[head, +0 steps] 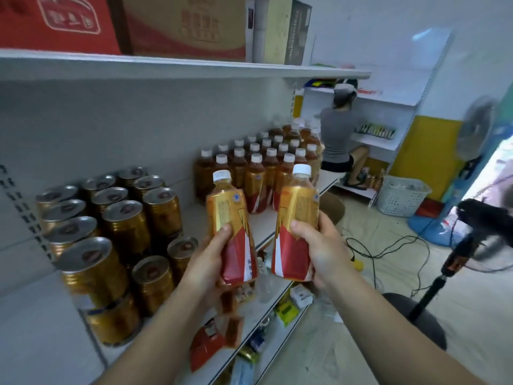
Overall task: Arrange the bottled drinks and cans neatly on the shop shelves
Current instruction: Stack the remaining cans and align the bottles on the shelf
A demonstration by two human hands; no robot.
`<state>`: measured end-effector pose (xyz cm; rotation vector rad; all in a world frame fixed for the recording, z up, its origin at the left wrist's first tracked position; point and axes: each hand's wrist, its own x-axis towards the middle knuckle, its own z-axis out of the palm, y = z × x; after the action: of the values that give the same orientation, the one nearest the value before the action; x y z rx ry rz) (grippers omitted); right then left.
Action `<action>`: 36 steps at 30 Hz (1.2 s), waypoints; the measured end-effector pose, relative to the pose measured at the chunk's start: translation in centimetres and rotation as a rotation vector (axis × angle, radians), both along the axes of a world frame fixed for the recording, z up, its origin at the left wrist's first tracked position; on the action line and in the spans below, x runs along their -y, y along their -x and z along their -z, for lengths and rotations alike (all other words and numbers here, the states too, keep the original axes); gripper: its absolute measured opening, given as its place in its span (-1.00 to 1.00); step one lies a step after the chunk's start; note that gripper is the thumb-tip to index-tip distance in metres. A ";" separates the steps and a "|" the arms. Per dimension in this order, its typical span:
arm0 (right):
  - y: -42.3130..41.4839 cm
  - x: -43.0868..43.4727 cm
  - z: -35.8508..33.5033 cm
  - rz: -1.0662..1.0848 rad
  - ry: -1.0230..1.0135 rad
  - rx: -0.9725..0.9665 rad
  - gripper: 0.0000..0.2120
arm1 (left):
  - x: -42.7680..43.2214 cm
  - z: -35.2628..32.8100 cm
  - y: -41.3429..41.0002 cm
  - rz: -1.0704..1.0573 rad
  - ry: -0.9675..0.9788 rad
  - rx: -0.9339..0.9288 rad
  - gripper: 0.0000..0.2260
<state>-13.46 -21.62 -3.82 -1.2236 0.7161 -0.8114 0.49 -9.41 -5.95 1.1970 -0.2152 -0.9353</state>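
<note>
A: Two bottles up, one per hand. Left hand (213, 259) wraps left bottle (231, 232) low on the red label, thumb pressed across the front, other fingers curled behind, out of sight. Right hand (313, 251) same on right bottle (297, 226): thumb on front, fingers round the back.

B: Where exactly vs. shelf?

A: Both upright, caps up, held in air in front of the shelf (266, 218) edge, side by side, near each other, not touching. Not yet set down.

B: Why gripped so low?

A: My guess: low grip keeps caps and shoulders clear, so they can slot in among the standing ones w/o knocking necks. Upright hold means no turning needed at set-down.

B: Stock on shelf?

A: Bottle block (266, 162) at far end, rows w/ white caps, labels facing out. Cans (116, 226) at near end, gold, stacked two high, in rows. Bare shelf betw. the two groups, just behind the held pair.

B: So the next spot?

A: Prob. the near side of the bottle block, extending the rows toward the cans. Risk: tipping front-row bottles when sliding in.

B: Other?

A: Another person (338, 134) at far shelving, back turned. Fan (476, 129) at right. Cartons (116, 23) on top shelf.
</note>
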 end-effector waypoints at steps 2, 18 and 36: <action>-1.7 2.3 0.2 0.017 0.049 -0.070 -0.49 | 2.3 0.1 -1.5 -0.004 -0.023 -0.018 -0.53; -10.8 17.0 6.4 -0.072 0.579 -0.419 -0.37 | 13.1 5.4 -5.1 -0.295 -0.362 0.494 -0.40; -9.9 23.9 7.2 -0.232 1.135 -0.239 -0.19 | 17.6 6.6 -1.7 -0.486 -0.638 0.623 -0.25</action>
<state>-3.55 -45.56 -11.07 -2.4005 0.2382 -0.8986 2.22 -26.98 -12.51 2.0072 -0.1065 -0.1675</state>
